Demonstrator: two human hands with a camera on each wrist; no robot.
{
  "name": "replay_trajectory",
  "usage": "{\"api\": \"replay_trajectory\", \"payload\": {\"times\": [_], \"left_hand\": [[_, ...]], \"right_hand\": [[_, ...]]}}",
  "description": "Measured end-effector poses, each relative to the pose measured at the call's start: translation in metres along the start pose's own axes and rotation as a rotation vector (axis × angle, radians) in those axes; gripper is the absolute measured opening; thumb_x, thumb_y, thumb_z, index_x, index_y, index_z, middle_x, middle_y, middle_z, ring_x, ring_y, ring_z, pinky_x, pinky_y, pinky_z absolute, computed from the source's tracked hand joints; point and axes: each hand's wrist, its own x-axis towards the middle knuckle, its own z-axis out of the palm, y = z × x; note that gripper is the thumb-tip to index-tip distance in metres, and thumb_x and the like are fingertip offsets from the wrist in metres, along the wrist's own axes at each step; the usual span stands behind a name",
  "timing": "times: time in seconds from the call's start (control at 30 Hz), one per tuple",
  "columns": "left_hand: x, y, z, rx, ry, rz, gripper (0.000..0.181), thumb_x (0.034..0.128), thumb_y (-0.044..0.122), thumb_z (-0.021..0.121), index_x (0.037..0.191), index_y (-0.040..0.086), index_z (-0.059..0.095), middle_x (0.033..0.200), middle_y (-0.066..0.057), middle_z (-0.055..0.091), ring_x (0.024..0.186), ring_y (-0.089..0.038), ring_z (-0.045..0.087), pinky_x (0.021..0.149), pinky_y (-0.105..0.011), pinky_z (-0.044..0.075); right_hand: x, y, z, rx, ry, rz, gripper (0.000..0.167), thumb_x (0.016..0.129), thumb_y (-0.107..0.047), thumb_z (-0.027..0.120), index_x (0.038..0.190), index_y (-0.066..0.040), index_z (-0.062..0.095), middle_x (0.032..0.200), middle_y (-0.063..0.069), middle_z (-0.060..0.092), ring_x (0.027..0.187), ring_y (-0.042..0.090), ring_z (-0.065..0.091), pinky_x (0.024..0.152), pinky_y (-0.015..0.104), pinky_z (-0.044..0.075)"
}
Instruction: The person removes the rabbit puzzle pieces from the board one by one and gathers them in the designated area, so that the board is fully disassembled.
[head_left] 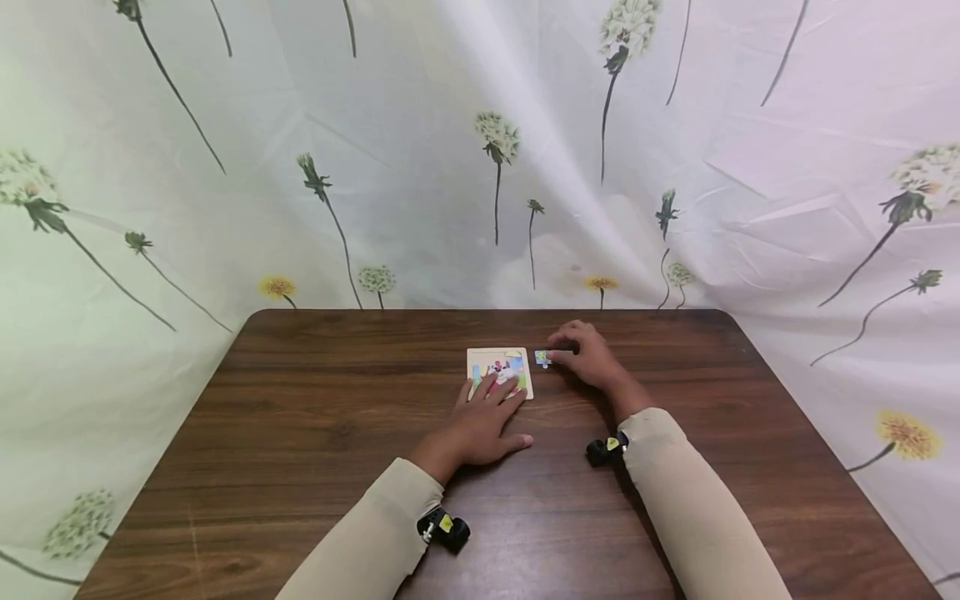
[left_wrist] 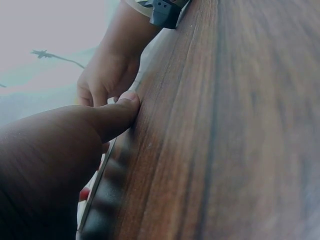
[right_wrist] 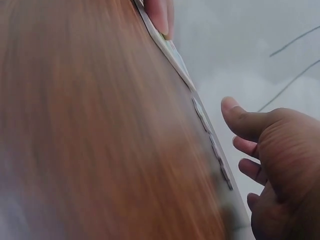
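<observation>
A small white-bordered picture board (head_left: 474, 357) with a colourful cartoon figure lies flat on the brown table. My left hand (head_left: 480, 427) rests on its lower part, fingers spread and thumb out to the right. In the left wrist view the left hand (left_wrist: 55, 155) hides most of the board. Just right of the board is a small blue and yellow puzzle piece (head_left: 542, 358). My right hand (head_left: 592, 358) is beside it, fingers loosely bent. The right wrist view shows the right hand (right_wrist: 287, 160) apart from two thin flat pieces, one (right_wrist: 201, 115) nearer the board, the other (right_wrist: 221, 162) beyond.
The wood-grain table (head_left: 300, 433) extends around both arms. Behind it and at its sides hangs a pale cloth (head_left: 420, 167) printed with dandelions. Each wrist carries a small black camera, the left one (head_left: 450, 532) and the right one (head_left: 600, 452) near the sleeve cuffs.
</observation>
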Motion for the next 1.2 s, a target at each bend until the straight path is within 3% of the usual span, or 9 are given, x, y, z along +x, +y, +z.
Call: {"api": "replay_trajectory", "payload": {"times": [0.3, 0.8, 1.2], "left_hand": [[-0.001, 0.0, -0.002, -0.004, -0.002, -0.004, 0.079, 0.107, 0.066, 0.056, 0.171, 0.022, 0.04, 0.183, -0.003, 0.028, 0.172, -0.038, 0.016, 0.136, -0.068, 0.011], [-0.001, 0.001, -0.003, 0.005, -0.023, -0.01, 0.079, 0.1079, 0.066, 0.054, 0.172, 0.022, 0.039, 0.184, -0.003, 0.026, 0.172, -0.036, 0.014, 0.136, -0.068, 0.01], [-0.001, 0.002, -0.003, 0.017, -0.021, -0.012, 0.079, 0.108, 0.066, 0.053, 0.172, 0.022, 0.039, 0.183, -0.002, 0.026, 0.172, -0.037, 0.015, 0.136, -0.068, 0.011]], "right_hand": [[0.009, -0.013, 0.016, -0.026, -0.024, -0.01, 0.025, 0.1, -0.025, 0.083, 0.121, -0.012, 0.081, 0.13, 0.013, 0.068, 0.128, 0.037, 0.053, 0.111, 0.072, 0.031], [0.016, -0.025, 0.032, -0.072, -0.077, 0.008, 0.026, 0.1, -0.031, 0.083, 0.121, -0.016, 0.082, 0.136, 0.012, 0.064, 0.136, 0.038, 0.046, 0.11, 0.068, 0.026], [0.014, -0.036, 0.035, -0.083, -0.092, -0.004, 0.022, 0.101, -0.025, 0.082, 0.119, -0.013, 0.084, 0.135, 0.015, 0.061, 0.137, 0.042, 0.043, 0.108, 0.068, 0.023]]}}
